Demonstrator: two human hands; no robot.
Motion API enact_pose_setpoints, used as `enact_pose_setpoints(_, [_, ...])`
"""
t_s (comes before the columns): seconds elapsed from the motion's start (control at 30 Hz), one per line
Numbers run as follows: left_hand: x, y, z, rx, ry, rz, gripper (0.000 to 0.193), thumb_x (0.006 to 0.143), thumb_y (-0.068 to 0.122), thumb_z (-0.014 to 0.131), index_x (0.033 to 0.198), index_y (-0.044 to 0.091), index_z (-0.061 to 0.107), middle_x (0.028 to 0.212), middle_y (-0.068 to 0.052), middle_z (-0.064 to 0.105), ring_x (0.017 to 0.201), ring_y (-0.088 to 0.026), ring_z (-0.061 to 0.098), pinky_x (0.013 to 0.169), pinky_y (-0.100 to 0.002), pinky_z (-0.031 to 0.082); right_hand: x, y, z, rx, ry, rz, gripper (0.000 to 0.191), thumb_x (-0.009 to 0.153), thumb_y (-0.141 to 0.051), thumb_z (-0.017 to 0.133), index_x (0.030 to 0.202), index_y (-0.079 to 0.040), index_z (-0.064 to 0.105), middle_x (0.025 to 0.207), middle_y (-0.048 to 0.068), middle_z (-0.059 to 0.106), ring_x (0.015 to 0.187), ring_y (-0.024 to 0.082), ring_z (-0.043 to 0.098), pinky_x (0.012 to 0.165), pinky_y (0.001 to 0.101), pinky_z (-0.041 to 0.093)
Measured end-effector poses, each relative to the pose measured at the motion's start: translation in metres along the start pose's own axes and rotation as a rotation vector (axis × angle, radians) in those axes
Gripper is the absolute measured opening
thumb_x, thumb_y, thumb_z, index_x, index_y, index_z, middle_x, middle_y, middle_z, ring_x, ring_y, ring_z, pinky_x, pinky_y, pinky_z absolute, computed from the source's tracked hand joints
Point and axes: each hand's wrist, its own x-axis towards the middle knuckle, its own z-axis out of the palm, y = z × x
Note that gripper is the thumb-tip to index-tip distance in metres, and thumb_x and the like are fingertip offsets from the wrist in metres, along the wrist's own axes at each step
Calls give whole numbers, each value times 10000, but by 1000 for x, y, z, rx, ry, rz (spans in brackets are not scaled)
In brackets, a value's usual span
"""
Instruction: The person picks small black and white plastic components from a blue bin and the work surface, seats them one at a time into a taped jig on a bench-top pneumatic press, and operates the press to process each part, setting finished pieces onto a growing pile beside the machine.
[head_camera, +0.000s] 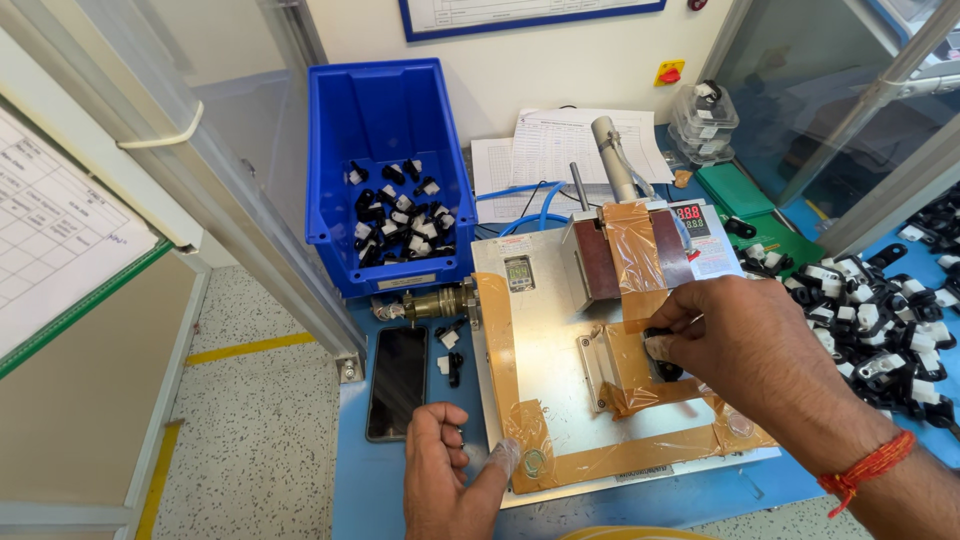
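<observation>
Black-and-white plastic clip (660, 350) sat pinched between the thumb and fingers of the right hand (745, 345), pressed down onto the taped fixture block (625, 365) of the metal press plate (545, 330). Just behind that grip stood the brown press head (620, 250), and further right lay a heap of like clips (870, 320). The left hand (445, 475) was loosely curled, its thumb touching a round button (533, 462) at the plate's near corner; whether it held anything could not be told. Beside it lay a dark phone (396, 382), with a blue bin (385, 170) of clips well beyond.
</observation>
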Motion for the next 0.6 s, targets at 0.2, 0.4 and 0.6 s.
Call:
enact_pose_setpoints(0.2, [-4,4,2,-29,42,35,634,658,153,944,1148,140,542,886,-12,420,734,-98,404,632,-258,439,-26,65,22,178,40,150,529,805,-421,833,1276,-198,740,986,59,825,870,180,778,803,346,644])
enact_pose_setpoints(0.4, [-3,5,12,13,116,-3,628,626,125,961,1101,138,550,875,-8,403,700,-105,400,603,-269,433,-44,181,93,-205,-343,379,1084,773,-531,850,1640,-422,209,1021,6,795,861,154,827,875,301,647])
enact_pose_setpoints(0.6, [-6,19,33,1,156,55,597,615,91,938,1072,132,555,863,-9,394,704,-110,397,600,-274,423,-43,230,113,-134,-490,303,1215,853,-529,806,1666,-433,-91,922,11,797,840,155,808,861,326,629])
